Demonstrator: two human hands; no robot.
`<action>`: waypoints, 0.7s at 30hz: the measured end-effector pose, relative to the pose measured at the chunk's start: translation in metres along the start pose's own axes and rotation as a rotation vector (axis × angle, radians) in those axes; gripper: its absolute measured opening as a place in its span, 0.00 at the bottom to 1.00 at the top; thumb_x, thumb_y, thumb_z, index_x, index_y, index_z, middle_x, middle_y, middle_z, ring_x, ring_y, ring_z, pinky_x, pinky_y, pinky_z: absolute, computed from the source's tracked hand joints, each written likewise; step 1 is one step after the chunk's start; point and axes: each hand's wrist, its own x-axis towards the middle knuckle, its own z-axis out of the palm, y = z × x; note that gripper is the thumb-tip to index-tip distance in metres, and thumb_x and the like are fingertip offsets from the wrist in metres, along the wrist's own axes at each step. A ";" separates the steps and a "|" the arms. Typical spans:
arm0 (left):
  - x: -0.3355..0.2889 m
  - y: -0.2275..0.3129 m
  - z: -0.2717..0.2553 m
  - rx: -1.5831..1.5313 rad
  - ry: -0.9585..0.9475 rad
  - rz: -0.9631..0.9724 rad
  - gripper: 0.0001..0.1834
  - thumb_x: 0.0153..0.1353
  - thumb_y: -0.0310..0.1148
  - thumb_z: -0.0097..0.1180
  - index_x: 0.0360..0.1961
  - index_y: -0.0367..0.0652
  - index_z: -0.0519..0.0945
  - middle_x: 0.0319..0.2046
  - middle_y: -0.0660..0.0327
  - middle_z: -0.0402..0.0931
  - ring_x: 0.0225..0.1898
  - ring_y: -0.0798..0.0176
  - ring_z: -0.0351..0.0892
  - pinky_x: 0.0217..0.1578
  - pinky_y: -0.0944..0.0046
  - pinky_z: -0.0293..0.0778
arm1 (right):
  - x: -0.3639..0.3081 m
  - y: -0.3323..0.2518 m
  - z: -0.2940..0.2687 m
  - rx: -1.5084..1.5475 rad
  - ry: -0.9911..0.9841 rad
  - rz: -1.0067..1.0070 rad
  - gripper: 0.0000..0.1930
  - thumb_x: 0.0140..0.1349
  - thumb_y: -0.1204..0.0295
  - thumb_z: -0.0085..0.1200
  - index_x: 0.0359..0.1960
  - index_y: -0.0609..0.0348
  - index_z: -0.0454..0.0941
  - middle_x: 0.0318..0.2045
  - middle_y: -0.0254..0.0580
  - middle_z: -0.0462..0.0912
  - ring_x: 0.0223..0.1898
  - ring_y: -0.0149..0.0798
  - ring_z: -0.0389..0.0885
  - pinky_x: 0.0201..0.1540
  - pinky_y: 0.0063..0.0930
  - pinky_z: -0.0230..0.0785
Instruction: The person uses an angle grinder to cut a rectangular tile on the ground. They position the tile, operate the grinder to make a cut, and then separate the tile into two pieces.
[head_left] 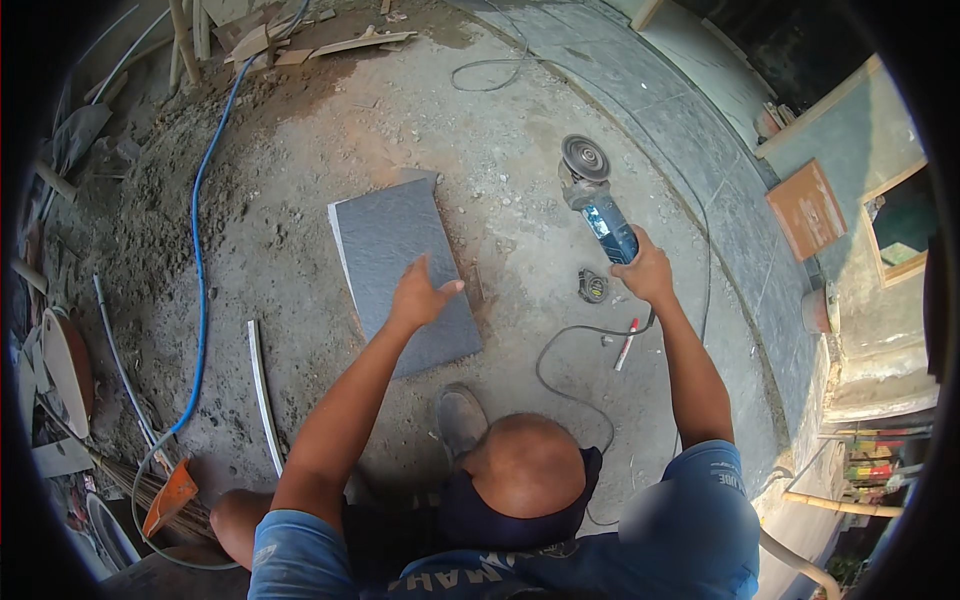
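Note:
My right hand (pixel 647 268) grips the rear of the blue body of an angle grinder (pixel 607 222). The grinder's round disc (pixel 585 158) points away from me, and its cable trails back past my wrist. Over a dark grey rectangular tile (pixel 395 235) is my left hand (pixel 422 296), thumb held out to the side and fingers apart with nothing in them. Whether it touches the tile I cannot tell. Beside the grinder's rear end lies a tape measure (pixel 592 286). A red and white marker (pixel 626 345) rests on the ground below it.
A blue hose (pixel 200 250) runs along rough soil on the left, near a pale metal strip (pixel 263 395). Grey cable (pixel 706 270) curves across the right, by a tiled strip (pixel 690 130). A brown tile (pixel 806 210) leans against the wall. Wood scraps (pixel 360 43) lie at the far side.

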 end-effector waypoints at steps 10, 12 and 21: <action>-0.080 -0.118 0.048 0.059 0.473 -0.648 0.51 0.51 0.54 0.68 0.61 0.24 0.58 0.54 0.30 0.65 0.57 0.30 0.68 0.57 0.45 0.67 | 0.054 0.144 0.073 -0.304 0.025 0.263 0.41 0.40 0.62 0.67 0.62 0.38 0.66 0.40 0.54 0.85 0.43 0.58 0.84 0.46 0.48 0.76; -0.085 -0.117 0.060 0.045 0.511 -0.682 0.48 0.54 0.55 0.66 0.59 0.24 0.59 0.53 0.30 0.66 0.56 0.30 0.68 0.57 0.44 0.67 | 0.059 0.164 0.100 -0.257 0.047 0.323 0.43 0.40 0.60 0.69 0.63 0.38 0.66 0.41 0.54 0.85 0.44 0.59 0.83 0.47 0.48 0.75; -0.095 -0.099 0.056 0.003 0.421 -0.688 0.40 0.61 0.53 0.59 0.55 0.24 0.61 0.50 0.26 0.66 0.50 0.26 0.71 0.50 0.41 0.71 | 0.063 0.202 0.168 -0.104 0.218 0.342 0.45 0.44 0.51 0.68 0.67 0.42 0.63 0.43 0.58 0.84 0.45 0.61 0.82 0.49 0.50 0.73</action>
